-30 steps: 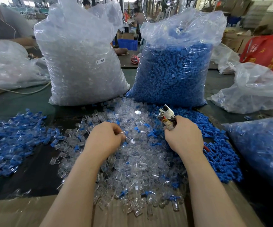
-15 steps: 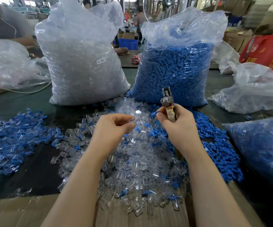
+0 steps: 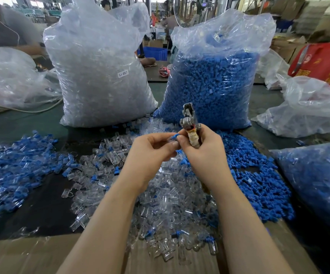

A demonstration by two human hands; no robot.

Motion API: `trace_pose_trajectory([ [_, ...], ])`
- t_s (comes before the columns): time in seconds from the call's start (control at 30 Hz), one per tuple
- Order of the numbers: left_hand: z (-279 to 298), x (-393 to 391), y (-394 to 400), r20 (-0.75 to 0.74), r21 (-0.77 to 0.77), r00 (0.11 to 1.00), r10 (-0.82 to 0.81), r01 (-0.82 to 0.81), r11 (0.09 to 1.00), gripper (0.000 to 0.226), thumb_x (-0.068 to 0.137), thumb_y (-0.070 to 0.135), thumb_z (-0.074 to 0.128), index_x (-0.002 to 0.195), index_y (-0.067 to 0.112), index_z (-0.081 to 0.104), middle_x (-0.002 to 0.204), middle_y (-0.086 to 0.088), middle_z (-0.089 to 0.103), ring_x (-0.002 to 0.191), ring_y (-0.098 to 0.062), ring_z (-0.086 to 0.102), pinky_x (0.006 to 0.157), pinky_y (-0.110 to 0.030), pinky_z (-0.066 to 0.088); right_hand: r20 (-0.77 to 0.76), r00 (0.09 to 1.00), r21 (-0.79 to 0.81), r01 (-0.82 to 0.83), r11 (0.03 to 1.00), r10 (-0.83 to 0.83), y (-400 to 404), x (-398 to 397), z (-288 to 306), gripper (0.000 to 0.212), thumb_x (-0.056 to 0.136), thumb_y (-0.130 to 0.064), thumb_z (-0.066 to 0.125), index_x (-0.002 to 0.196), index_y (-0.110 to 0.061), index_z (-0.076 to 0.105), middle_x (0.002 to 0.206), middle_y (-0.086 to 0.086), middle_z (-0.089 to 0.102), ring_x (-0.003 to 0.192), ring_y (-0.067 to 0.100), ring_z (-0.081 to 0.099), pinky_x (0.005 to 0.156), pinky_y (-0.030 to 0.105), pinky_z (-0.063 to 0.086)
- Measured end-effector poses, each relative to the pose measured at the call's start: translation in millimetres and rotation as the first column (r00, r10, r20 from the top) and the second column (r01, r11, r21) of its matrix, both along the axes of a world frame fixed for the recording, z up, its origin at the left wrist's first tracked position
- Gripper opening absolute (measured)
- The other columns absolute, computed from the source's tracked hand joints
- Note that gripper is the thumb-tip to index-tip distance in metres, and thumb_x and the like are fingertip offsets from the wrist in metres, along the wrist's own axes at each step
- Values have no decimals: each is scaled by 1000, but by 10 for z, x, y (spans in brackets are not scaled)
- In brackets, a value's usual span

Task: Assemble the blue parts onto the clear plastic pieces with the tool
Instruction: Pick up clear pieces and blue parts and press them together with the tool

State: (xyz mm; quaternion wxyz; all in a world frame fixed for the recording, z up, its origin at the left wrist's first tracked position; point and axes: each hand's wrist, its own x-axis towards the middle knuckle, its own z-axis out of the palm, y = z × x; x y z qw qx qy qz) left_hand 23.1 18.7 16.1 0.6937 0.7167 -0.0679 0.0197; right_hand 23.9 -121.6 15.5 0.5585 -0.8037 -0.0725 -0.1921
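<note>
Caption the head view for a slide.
Left hand pinches a blue part beside the tool gripped by the right hand.

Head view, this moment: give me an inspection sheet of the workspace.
Surface: dark table, cardboard at the near edge.
Job's things: loose clear pieces in the middle; loose blue parts on the right; assembled pieces on the left; bag of clear pieces; bag of blue parts.
Clutter: more plastic bags.
Hands: left hand pinches a blue part; right hand grips the tool.
Cables: a cord at far left.
Surroundings: a workshop, people behind.
</note>
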Motion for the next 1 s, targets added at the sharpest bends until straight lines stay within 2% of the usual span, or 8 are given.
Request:
trace_pose_trajectory([
  [0.17, 8, -1, -4, -26, -56, 1000, 14, -16, 998, 12, 90, 21, 69, 91, 30, 77, 84, 6, 76, 70, -1, 63, 63, -15, 49, 3, 1000, 28, 6, 1000, -6, 3, 6, 10, 16, 88, -15, 69, 79, -27, 62, 74, -6, 67, 75, 14, 65, 75, 43, 55],
  [0.3, 5, 6, -38, -11, -114, 998, 55, -56, 992, 22, 92, 8, 66, 112, 15, 71, 86, 0, 74, 72, -4, 66, 69, -17, 52, -3, 1000, 36, -3, 999, 3, 0, 2, 5, 17, 88, -17, 70, 78, -29, 62, 73, -9, 67, 73, 10, 64, 73, 37, 55],
  [0.43, 33, -14, -55, 13, -204, 994, 111, -106, 973, 13, 93, 5, 63, 100, 16, 61, 74, 1, 73, 72, -10, 71, 65, -20, 55, 3, 1000, 67, -9, 998, 9, 6, 2, 13, 17, 89, -17, 69, 79, -28, 62, 71, -8, 65, 67, 5, 60, 67, 30, 52],
  [0.53, 38, -14, -60, 13, -208, 993, 116, -111, 972, 7, 93, 8, 63, 93, 15, 65, 74, 1, 74, 73, -12, 72, 64, -20, 54, 14, 1000, 95, -9, 995, 8, 21, -7, 22, 17, 89, -16, 69, 80, -28, 62, 72, -8, 65, 66, 3, 59, 66, 26, 50],
  [0.6, 46, -24, -68, 1, -220, 994, 109, -106, 970, 5, 93, 11, 64, 94, 15, 67, 77, 1, 75, 74, -12, 73, 64, -20, 54, 20, 1000, 103, -1, 995, -1, 32, -12, 23, 17, 89, -16, 69, 80, -28, 62, 73, -6, 65, 68, 6, 61, 68, 29, 53],
  [0.77, 65, -36, -77, 0, -225, 993, 118, -114, 968, 12, 87, 17, 71, 99, 15, 71, 84, -2, 77, 79, -14, 74, 67, -20, 56, 18, 999, 114, 25, 993, -28, 61, -3, 21, 7, 89, -16, 69, 84, -18, 64, 76, 2, 68, 76, 25, 65, 75, 50, 55],
  [0.83, 61, -36, -92, 24, -182, 987, 156, -149, 972, 13, 90, 11, 68, 101, 16, 71, 85, -1, 77, 79, -14, 74, 68, -20, 56, 36, 999, 99, 30, 995, -34, 73, -13, 21, 6, 88, -18, 69, 84, -18, 64, 76, 2, 68, 77, 25, 66, 75, 51, 55],
  [1.0, 57, -48, -120, 52, -175, 958, 283, -270, 947, 12, 88, 9, 71, 93, 18, 76, 78, 7, 76, 67, 2, 66, 62, -12, 50, 33, 998, 29, 53, 998, -53, 92, -20, 12, 8, 88, -23, 71, 84, -22, 64, 74, -5, 67, 73, 16, 64, 74, 46, 54],
])
